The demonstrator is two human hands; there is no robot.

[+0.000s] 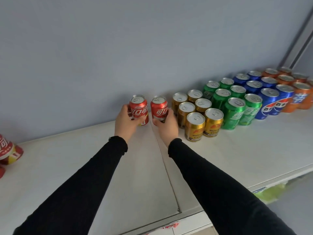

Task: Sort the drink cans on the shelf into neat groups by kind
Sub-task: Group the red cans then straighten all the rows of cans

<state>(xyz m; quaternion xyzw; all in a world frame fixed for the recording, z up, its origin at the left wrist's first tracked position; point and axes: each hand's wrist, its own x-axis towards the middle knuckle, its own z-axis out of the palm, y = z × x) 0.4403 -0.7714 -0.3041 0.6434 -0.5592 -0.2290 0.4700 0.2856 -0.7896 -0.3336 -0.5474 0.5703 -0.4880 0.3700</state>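
1. Two red cans stand upright near the back wall (118,48) of the white shelf (237,158), side by side with a small gap between them.
2. Left hand (124,122) grips the left red can (139,109), fingers curled round its lower body.
3. Right hand (166,125) grips the right red can (159,108) the same way.
4. Just right of the held pair: gold cans (194,126), then green cans (234,112), blue cans (269,102) and orange cans (301,94), each in two rows.
5. More red cans (8,150) sit at the far left edge, well apart.
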